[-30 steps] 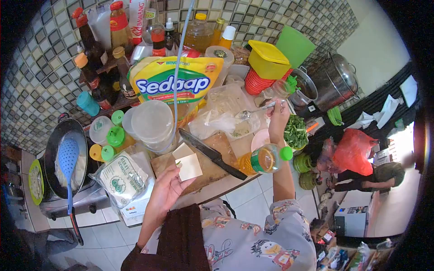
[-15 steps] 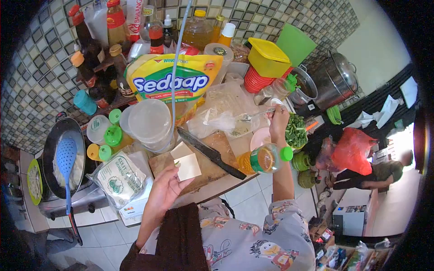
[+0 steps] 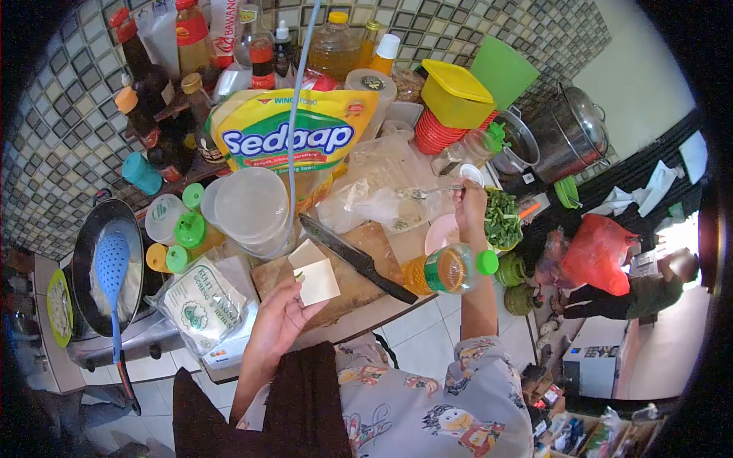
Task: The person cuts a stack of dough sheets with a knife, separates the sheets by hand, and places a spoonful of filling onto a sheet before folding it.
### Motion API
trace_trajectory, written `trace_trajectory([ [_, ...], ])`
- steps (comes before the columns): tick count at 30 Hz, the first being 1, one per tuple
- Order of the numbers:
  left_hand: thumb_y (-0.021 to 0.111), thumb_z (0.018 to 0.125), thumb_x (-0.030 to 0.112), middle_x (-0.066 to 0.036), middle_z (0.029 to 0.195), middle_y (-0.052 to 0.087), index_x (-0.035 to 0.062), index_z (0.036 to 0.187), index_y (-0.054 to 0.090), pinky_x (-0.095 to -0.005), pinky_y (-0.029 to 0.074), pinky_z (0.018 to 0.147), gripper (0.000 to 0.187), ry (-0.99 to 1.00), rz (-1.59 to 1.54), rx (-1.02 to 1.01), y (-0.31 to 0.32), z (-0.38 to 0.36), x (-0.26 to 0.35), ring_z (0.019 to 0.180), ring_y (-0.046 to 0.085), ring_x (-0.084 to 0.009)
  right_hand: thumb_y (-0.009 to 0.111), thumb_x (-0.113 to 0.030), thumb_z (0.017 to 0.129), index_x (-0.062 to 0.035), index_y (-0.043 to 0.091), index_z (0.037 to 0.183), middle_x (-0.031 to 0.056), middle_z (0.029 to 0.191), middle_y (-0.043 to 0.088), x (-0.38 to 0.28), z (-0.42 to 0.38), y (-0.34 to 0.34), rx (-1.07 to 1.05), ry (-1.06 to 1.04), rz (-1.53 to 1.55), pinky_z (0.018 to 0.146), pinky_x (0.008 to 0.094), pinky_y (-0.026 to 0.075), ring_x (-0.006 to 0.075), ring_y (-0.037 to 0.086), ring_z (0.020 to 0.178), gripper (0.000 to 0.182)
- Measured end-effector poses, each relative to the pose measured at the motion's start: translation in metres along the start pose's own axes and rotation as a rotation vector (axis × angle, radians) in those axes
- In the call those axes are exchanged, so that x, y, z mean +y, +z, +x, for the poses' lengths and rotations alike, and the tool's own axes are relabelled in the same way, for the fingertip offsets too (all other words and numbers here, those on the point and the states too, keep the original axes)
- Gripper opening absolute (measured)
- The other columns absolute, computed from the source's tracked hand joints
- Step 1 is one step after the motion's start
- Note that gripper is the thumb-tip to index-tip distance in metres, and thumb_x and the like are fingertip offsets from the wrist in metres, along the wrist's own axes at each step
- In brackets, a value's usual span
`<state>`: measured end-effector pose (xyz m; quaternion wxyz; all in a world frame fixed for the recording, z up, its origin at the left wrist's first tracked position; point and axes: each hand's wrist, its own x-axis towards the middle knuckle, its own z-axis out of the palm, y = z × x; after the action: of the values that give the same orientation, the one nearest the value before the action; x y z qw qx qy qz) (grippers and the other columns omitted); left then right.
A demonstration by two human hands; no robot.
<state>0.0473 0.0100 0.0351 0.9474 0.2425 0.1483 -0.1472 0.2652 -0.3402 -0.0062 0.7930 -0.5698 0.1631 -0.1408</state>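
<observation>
My left hand (image 3: 279,319) holds a square wonton wrapper (image 3: 321,284) between thumb and fingers, above the wooden cutting board (image 3: 294,317). A small green bit lies on the wrapper near my fingertips. My right hand (image 3: 471,204) is closed around the handle of a fork (image 3: 431,190). The fork's head reaches left over a clear plastic bag (image 3: 378,200) with pale contents. Across the board rests a large dark knife (image 3: 355,256). A pack of wonton wrappers (image 3: 202,305) sits left of my left hand. An oil bottle (image 3: 450,269) with a green cap is by my right forearm.
On the left, a blue slotted spatula (image 3: 112,267) rests in a black pan (image 3: 85,229). A yellow Sedaap pouch (image 3: 294,126) stands behind the board. Chopped greens (image 3: 502,219) and a pink plate (image 3: 441,233) are near my right hand. Another person (image 3: 641,298) is at far right.
My right hand and the fork have shifted only slightly, and the fork looks more level. My left hand still holds the wrapper. The person in the background has moved a little.
</observation>
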Motion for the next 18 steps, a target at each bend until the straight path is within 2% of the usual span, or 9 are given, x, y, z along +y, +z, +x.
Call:
trace_trajectory([
  [6, 0.041, 0.085, 0.004, -0.019, 0.115, 0.047, -0.0082, 0.114, 0.039, -0.0446, 0.041, 0.093, 0.031, 0.008, 0.006, -0.002, 0.002, 0.001, 0.000, 0.108, 0.048, -0.0292, 0.045, -0.009, 0.086, -0.0006, 0.048, 0.086, 0.0091, 0.068, 0.056, 0.004, 0.002, -0.002, -0.018, -0.026, -0.036, 0.038, 0.0200, 0.033, 0.0089, 0.043, 0.044, 0.009],
  [8, 0.041, 0.085, 0.004, -0.019, 0.115, 0.047, -0.0081, 0.113, 0.039, -0.0447, 0.041, 0.093, 0.031, 0.012, -0.003, -0.005, 0.001, 0.000, 0.000, 0.108, 0.048, -0.0292, 0.044, -0.009, 0.087, -0.0002, 0.048, 0.086, 0.0099, 0.069, 0.056, 0.002, -0.004, 0.002, 0.007, -0.104, -0.097, 0.038, 0.0205, 0.034, 0.0090, 0.043, 0.044, 0.010],
  [11, 0.041, 0.085, 0.004, -0.019, 0.114, 0.048, -0.0078, 0.112, 0.040, -0.0448, 0.041, 0.093, 0.030, 0.017, -0.010, -0.004, -0.001, 0.000, 0.000, 0.108, 0.048, -0.0293, 0.042, -0.008, 0.087, 0.0006, 0.049, 0.083, 0.0055, 0.063, 0.051, -0.004, -0.012, 0.011, 0.039, -0.110, -0.099, 0.040, 0.0214, 0.032, 0.0087, 0.041, 0.045, 0.012],
  [18, 0.041, 0.084, 0.005, -0.019, 0.115, 0.048, -0.0071, 0.110, 0.042, -0.0453, 0.040, 0.093, 0.028, 0.015, -0.010, -0.012, 0.000, 0.002, -0.001, 0.107, 0.049, -0.0293, 0.041, -0.010, 0.089, 0.0013, 0.048, 0.086, 0.0050, 0.061, 0.050, 0.000, -0.009, 0.011, -0.017, -0.286, -0.149, 0.041, 0.0225, 0.033, 0.0091, 0.041, 0.044, 0.014],
])
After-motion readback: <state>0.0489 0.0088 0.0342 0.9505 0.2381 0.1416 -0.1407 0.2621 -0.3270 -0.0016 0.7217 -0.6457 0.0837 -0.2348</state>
